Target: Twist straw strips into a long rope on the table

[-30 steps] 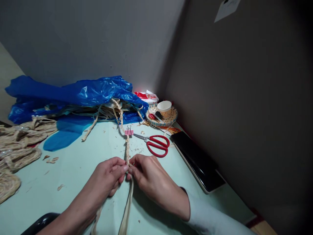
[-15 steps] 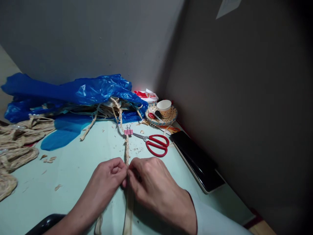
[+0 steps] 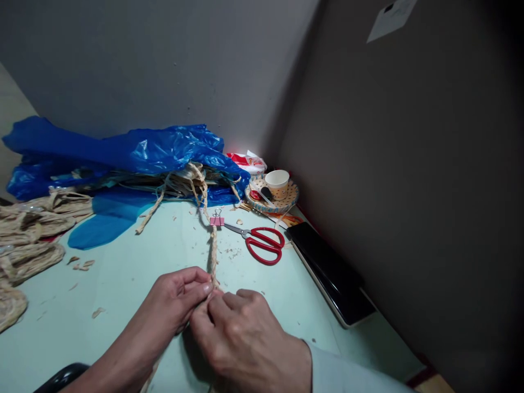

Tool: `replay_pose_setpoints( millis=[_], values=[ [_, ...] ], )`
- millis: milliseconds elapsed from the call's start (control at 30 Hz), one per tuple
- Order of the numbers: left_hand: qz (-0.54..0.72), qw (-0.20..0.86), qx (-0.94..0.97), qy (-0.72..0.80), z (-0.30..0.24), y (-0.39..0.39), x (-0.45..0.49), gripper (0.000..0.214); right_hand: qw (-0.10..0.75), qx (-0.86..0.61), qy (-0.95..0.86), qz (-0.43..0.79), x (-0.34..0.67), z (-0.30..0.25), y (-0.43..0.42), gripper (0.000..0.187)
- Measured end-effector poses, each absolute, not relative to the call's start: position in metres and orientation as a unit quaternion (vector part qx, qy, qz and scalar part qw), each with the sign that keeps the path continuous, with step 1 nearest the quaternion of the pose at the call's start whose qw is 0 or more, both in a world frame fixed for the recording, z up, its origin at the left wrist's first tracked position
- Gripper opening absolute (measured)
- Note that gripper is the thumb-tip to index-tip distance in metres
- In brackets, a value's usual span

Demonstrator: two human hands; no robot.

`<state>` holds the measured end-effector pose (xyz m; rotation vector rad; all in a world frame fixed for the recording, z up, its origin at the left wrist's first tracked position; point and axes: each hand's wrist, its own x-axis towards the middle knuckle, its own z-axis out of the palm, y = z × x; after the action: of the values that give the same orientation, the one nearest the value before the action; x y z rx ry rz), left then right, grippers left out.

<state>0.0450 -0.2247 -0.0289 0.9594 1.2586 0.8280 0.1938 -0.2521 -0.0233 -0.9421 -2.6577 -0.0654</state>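
A braid of pale dried plant fibre point(image 3: 213, 254) runs down the table toward me, held at its far part by a pink binder clip point(image 3: 216, 221). My left hand point(image 3: 180, 297) pinches the braid's near end between thumb and fingers. Close against it, my right hand point(image 3: 245, 333) is closed on the fibre strands, its fingertips just below the left thumb. The strands between the fingers are mostly hidden. Part of a loose strand point(image 3: 149, 376) shows beneath my left wrist. Red-handled scissors point(image 3: 265, 245) lie right of the braid, their tip near the clip.
A blue plastic bag point(image 3: 123, 153) holding fibre lies along the back wall. Bundled fibre point(image 3: 36, 224) sits at left. A woven tray point(image 3: 292, 196) bears a paper cup point(image 3: 277, 183). A black phone-like device point(image 3: 331, 273) lies by the right wall. Small scraps point(image 3: 84, 266) dot the table.
My right hand has moved down and left, its fingers now under and beside the left fingertips. The left hand stays at the braid's end. The view has shifted slightly.
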Motion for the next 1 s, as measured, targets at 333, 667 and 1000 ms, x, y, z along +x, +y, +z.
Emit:
replay_pose_setpoints(
  millis=[333, 667, 1000],
  values=[
    [0.343, 0.681, 0.418, 0.493, -0.042, -0.226, 0.036, 0.025, 0.260, -0.427, -0.707, 0.500, 0.215, -0.016, -0.213, 0.021],
    [0.330, 0.656, 0.468, 0.492, -0.036, -0.227, 0.037, 0.022, 0.255, -0.363, -0.621, 0.645, 0.220, -0.027, -0.200, 0.017],
    [0.284, 0.578, 0.515, 0.565, -0.031, -0.229, 0.042, 0.025, 0.220, -0.483, -0.769, 0.357, 0.211, -0.015, -0.220, 0.016]
  ],
)
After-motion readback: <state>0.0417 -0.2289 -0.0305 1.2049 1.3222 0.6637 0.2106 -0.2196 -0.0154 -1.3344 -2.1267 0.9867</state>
